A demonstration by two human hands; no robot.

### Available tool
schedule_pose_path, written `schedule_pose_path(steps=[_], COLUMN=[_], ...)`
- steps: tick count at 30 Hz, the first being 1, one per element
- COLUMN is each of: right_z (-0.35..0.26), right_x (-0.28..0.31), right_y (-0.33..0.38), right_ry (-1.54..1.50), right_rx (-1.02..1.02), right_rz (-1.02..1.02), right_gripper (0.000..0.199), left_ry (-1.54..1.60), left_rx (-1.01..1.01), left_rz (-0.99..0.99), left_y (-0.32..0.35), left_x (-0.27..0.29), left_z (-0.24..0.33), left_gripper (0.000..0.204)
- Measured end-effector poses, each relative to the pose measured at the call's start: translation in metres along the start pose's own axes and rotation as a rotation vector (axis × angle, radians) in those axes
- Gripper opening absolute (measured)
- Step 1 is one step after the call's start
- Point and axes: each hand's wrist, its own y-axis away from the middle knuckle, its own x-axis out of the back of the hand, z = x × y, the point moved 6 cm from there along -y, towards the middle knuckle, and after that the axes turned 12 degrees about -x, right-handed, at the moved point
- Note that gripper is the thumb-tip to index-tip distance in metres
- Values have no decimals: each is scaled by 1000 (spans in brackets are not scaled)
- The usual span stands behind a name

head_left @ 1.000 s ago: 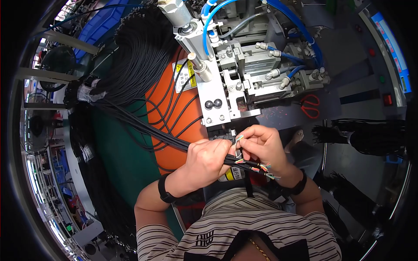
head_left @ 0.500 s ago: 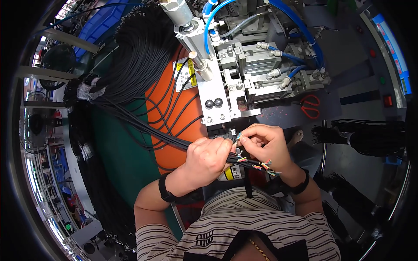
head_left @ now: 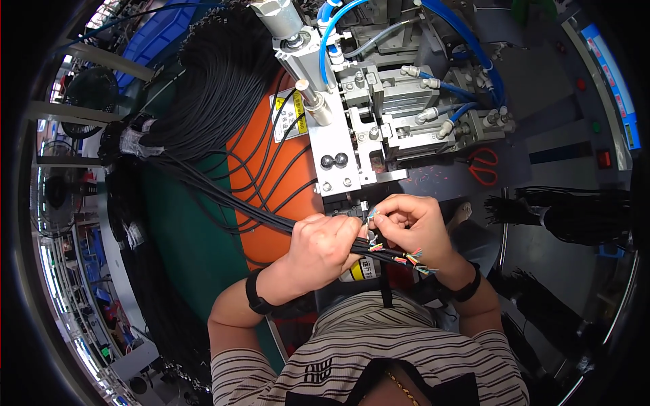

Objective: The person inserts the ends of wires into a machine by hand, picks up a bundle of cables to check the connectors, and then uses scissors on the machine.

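- Clamping black cables in left hand, led over orange mat from taped bundle.
- Pinching coloured wires between thumb and index of right hand, just in front of metal press.
- See red-handled scissors farther right.

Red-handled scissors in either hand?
No: the scissors lie beside the metal machine, while the left hand grips black cables and the right hand pinches thin coloured wires.
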Motion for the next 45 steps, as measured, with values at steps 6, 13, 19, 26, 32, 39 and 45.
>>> schedule_pose_path(steps=[6, 13, 19, 26, 32, 39, 45], right_z=[-27, -14, -10, -5, -6, -13, -20], right_x=[-3, -6, -6, -3, -4, -5, -10], right_y=[11, 3, 1, -2, -2, 0, 5], right_ry=[443, 459, 401, 345, 384, 457, 575], right_rx=[436, 367, 331, 318, 380, 464, 554], right_rz=[288, 249, 262, 257, 301, 335, 394], right_gripper=[6, 10, 10, 10, 11, 13, 13], left_ry=[63, -80, -132, -155, -204, -250, -289], left_rx=[4, -98, -164, -167, -206, -229, -225], left_rz=[30, -65, -68, -63, -110, -134, -168], left_y=[-1, 3, 3, 1, -1, -5, -7], left_x=[7, 12, 9, 9, 8, 7, 3], left_z=[-2, 0, -1, 0, 3, 7, 11], left_gripper=[34, 52, 49, 49, 48, 43, 39])
